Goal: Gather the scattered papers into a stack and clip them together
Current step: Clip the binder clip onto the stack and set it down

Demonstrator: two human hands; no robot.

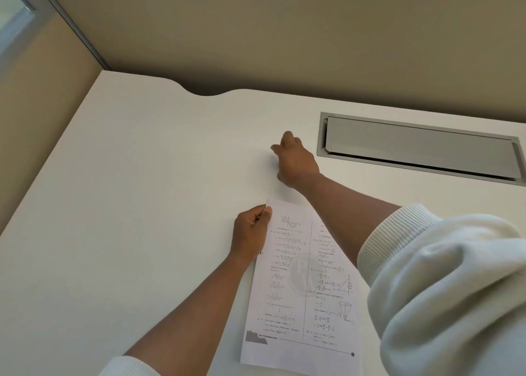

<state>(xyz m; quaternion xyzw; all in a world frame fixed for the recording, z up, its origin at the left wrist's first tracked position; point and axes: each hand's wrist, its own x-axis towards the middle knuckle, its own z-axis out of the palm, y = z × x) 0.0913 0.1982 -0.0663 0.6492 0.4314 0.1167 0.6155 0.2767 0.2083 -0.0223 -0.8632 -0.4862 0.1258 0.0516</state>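
Observation:
A stack of printed maths papers (pixel 296 284) lies on the white desk (pixel 142 190) near the front middle. My left hand (pixel 250 233) pinches the stack's upper left corner between thumb and fingers. My right hand (pixel 293 159) reaches across above the papers to the desk's far middle, fingers curled down on the surface. Whatever is under those fingers is hidden; no clip shows anywhere.
A grey cable hatch (pixel 421 148) is set into the desk at the back right, close to my right hand. Beige partition walls (pixel 284 28) close off the back and left. A curved notch (pixel 205 92) cuts the desk's rear edge.

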